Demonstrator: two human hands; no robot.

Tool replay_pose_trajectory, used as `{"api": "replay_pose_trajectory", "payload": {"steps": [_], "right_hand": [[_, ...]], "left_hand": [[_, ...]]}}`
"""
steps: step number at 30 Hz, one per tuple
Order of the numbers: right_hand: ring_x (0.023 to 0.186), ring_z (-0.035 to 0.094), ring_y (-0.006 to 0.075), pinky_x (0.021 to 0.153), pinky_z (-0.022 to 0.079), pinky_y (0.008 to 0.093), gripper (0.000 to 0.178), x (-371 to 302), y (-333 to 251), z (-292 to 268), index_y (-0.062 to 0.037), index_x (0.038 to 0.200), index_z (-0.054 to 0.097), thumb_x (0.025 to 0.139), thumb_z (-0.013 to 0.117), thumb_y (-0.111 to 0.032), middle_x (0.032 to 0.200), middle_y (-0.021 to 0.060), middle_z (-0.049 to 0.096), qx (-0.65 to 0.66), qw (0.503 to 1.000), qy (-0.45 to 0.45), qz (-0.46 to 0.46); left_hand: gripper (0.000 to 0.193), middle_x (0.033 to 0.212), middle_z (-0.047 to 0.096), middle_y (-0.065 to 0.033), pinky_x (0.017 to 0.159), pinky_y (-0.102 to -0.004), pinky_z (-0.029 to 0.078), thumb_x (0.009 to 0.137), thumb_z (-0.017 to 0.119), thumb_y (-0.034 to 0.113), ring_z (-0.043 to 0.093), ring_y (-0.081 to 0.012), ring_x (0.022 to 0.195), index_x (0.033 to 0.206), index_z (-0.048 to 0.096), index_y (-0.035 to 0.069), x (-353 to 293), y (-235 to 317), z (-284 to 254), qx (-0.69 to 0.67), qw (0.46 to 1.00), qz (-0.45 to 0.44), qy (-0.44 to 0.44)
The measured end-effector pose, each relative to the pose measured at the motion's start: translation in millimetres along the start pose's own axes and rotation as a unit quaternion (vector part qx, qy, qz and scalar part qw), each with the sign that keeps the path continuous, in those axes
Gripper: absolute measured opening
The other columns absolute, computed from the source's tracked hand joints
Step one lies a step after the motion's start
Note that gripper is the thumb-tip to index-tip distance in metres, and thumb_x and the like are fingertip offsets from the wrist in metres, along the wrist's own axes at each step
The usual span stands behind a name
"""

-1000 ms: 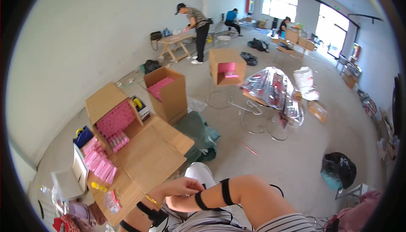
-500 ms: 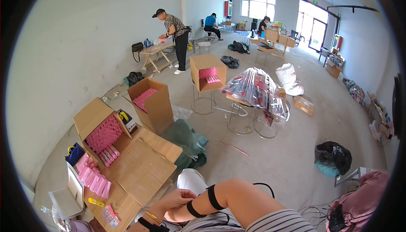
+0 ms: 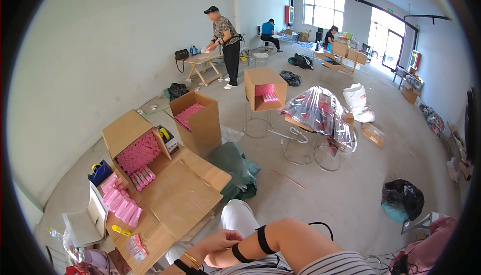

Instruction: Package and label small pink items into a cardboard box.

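My left hand [image 3: 223,240] is in front of my lap with its fingers curled closed, at the inner side of my right wrist; what they hold, if anything, is hidden. A gold bracelet [image 3: 192,259] circles the left wrist. My right hand [image 3: 214,260] crosses towards the left, and the left wrist hides its fingers. Black straps [image 3: 264,240] wrap the right forearm. Left of my hands, flat cardboard [image 3: 183,195] covers part of a wooden table [image 3: 150,225]. On this table lie pink wrapped packs [image 3: 123,206], a yellow cutter [image 3: 121,230] and pink-and-white cards [image 3: 136,248].
An open carton [image 3: 131,130] of pink pieces lies on the table, beside a tape dispenser [image 3: 100,172]. More cartons [image 3: 205,129] stand beyond. Clear-wrapped goods [image 3: 318,109] cover stools ahead. Black bags [image 3: 403,197] lie on the floor. Another person [image 3: 228,39] stands at a far table.
The whole view has shifted, so the room and table appear farther right and slightly lower. My hands stay together in much the same pose. The standing person is more upright.
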State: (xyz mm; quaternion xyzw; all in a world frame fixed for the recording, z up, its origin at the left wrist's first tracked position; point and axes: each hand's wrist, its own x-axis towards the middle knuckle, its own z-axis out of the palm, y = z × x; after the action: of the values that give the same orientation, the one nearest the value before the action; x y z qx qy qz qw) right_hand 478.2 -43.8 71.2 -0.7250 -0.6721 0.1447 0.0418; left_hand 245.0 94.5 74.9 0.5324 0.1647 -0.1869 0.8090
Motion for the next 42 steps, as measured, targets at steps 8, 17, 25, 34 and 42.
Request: {"api": "replay_pose_trajectory", "payload": {"steps": [8,17,25,34,42], "right_hand": [[0.107,0.057,0.0238,0.097,0.041,0.0436,0.027,15.8,-9.5,-0.4,-0.0058,0.108,0.062,0.093,0.046,-0.022,0.105,0.0082,0.061,-0.01,1.0,-0.016,-0.003],[0.107,0.058,0.0239,0.096,0.041,0.044,0.028,23.5,-12.5,-0.2,-0.0059,0.109,0.062,0.093,0.046,-0.022,0.107,0.0083,0.062,-0.02,0.999,-0.039,0.013],[0.107,0.058,0.024,0.096,0.042,0.0443,0.028,33.7,-16.7,-0.9,-0.006,0.11,0.062,0.093,0.046,-0.022,0.108,0.0084,0.062,-0.029,0.997,-0.06,0.024],[0.107,0.058,0.0241,0.095,0.043,0.0447,0.029,49.7,-25.4,-1.1,-0.006,0.111,0.062,0.093,0.046,-0.022,0.109,0.0085,0.062,-0.04,0.996,-0.082,0.024],[0.108,0.058,0.0242,0.095,0.044,0.0451,0.029,57.4,-32.1,0.6,-0.0061,0.112,0.062,0.093,0.046,-0.022,0.11,0.0086,0.062,-0.045,0.993,-0.103,0.04]], "left_hand": [[0.027,0.102,0.062,-0.0015,0.085,-0.0226,0.046,0.088,0.064,0.013,0.057,-0.0087,0.093,0.111,0.057,0.002,3.8,-16.0,-4.3,0.022,0.999,0.027,-0.023],[0.033,0.109,0.058,-0.0009,0.088,-0.0226,0.045,0.088,0.064,0.012,0.054,-0.0078,0.098,0.117,0.053,0.003,3.6,-10.5,-12.3,-0.048,0.99,-0.017,-0.13],[0.027,0.104,0.062,0.0007,0.091,-0.0237,0.043,0.087,0.063,0.014,0.055,-0.0085,0.097,0.111,0.06,0.002,9.7,-3.9,-17.9,0.077,0.993,0.041,-0.073],[0.024,0.097,0.061,0.004,0.083,-0.0214,0.044,0.091,0.062,0.024,0.054,-0.0047,0.089,0.106,0.063,0.006,14.0,-7.9,-27.0,0.079,0.994,0.04,-0.062],[0.024,0.095,0.061,0.0033,0.082,-0.021,0.044,0.093,0.058,0.025,0.054,-0.0044,0.088,0.104,0.062,0.004,7.3,0.1,-27.7,0.056,0.995,0.061,-0.052]]}}
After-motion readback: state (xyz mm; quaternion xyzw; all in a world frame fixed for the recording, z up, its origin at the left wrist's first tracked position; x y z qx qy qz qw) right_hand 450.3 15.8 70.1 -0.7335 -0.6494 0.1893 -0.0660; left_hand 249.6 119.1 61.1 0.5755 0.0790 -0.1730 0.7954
